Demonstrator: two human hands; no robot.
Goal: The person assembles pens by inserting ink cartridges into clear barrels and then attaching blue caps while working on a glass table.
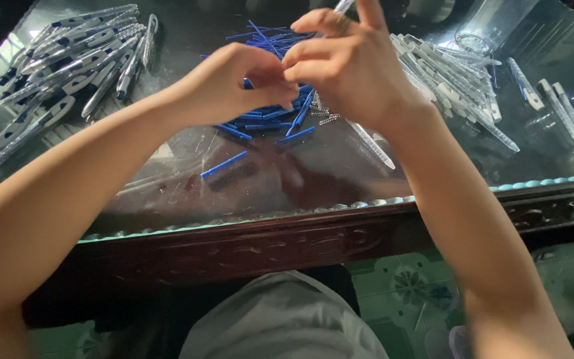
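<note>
My left hand [237, 83] and my right hand [347, 66] meet fingertip to fingertip above a heap of thin blue pen refills [270, 118]. The right hand grips a clear pen barrel [343, 6] whose tip sticks up past its fingers. The left hand's fingers are pinched together against the right hand; what they pinch is hidden. A single blue refill [224, 164] lies apart, nearer to me. Small metal springs [323, 116] lie just under the right hand.
A pile of assembled white and blue pens [68, 56] lies at the far left. Clear pen barrels [450, 76] are heaped at the right, with more parts [556, 100] at the far right. The glass tabletop [313, 176] ends at a dark carved wooden edge [287, 242].
</note>
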